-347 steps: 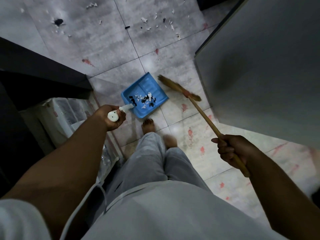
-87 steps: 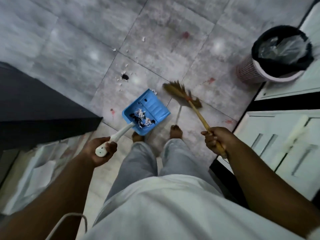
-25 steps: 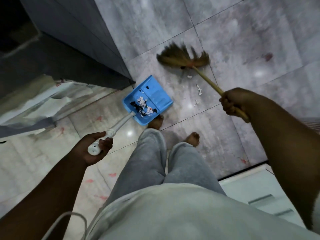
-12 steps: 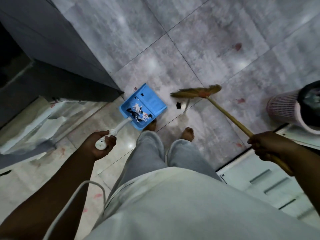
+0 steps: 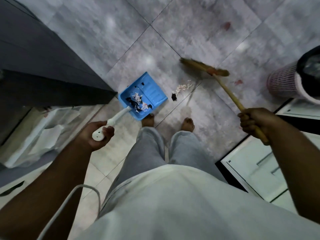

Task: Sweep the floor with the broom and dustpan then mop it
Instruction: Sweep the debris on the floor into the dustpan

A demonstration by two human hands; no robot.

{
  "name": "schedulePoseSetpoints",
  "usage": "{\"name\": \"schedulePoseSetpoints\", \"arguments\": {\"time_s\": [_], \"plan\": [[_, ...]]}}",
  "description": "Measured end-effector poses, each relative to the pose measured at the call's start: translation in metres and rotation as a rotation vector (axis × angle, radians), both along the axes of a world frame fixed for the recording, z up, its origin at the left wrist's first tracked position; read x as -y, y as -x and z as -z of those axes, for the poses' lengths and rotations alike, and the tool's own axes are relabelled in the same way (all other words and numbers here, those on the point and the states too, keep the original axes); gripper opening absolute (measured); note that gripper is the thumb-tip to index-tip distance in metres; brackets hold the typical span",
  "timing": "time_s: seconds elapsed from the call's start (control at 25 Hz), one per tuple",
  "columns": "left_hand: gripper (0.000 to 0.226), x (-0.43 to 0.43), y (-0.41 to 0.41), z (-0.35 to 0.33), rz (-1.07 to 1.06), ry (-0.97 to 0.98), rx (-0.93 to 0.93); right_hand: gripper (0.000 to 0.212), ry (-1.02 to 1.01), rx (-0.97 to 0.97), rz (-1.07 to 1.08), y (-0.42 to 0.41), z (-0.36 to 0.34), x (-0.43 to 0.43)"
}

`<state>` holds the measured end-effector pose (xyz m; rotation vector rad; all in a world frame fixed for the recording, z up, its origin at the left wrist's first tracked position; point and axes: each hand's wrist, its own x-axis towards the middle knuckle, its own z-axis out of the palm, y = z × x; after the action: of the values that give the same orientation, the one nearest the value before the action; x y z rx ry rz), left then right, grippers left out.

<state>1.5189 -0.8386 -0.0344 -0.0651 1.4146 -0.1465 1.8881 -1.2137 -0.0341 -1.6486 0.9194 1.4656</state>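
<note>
I've got my left hand (image 5: 97,134) wrapped round the white handle of the dustpan (image 5: 152,89), fingers curled tight. The pan sits on the floor (image 5: 190,32) just ahead of my left foot (image 5: 148,119), in the same spot as half a second ago, with torn paper scraps heaped at its handle end. My right hand (image 5: 252,121) grips the wooden stick of the broom (image 5: 225,89). The bristles lay close to the pan's lip before; now they are farther out and well apart from it. A small pile of pale scraps (image 5: 183,86) and one black piece (image 5: 173,97) show between the bristles and the pan. The bin (image 5: 284,82) stands at the right edge, a little higher in view than before.
</note>
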Motion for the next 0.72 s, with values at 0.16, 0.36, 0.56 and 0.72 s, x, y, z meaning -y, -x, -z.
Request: {"name": "schedulePoseSetpoints", "arguments": {"time_s": [0.16, 0.36, 0.56, 0.72], "plan": [[0.08, 0.023, 0.007, -0.004, -0.006, 0.007, 0.009, 0.028, -0.002, -0.085, 0.058, 0.035, 0.016, 0.013], [0.097, 0.029, 0.014, -0.005, 0.032, -0.008, 0.041, 0.024, -0.036, -0.108, 0.149, 0.073, -0.015, 0.054], [0.027, 0.003, 0.012, 0.014, 0.171, -0.026, -0.07, 0.023, -0.053, -0.006, 0.271, 0.111, -0.049, 0.062], [0.025, -0.023, 0.003, 0.03, 0.302, -0.005, -0.063, 0.023, -0.07, 0.028, 0.413, 0.141, -0.041, 0.043]]}}
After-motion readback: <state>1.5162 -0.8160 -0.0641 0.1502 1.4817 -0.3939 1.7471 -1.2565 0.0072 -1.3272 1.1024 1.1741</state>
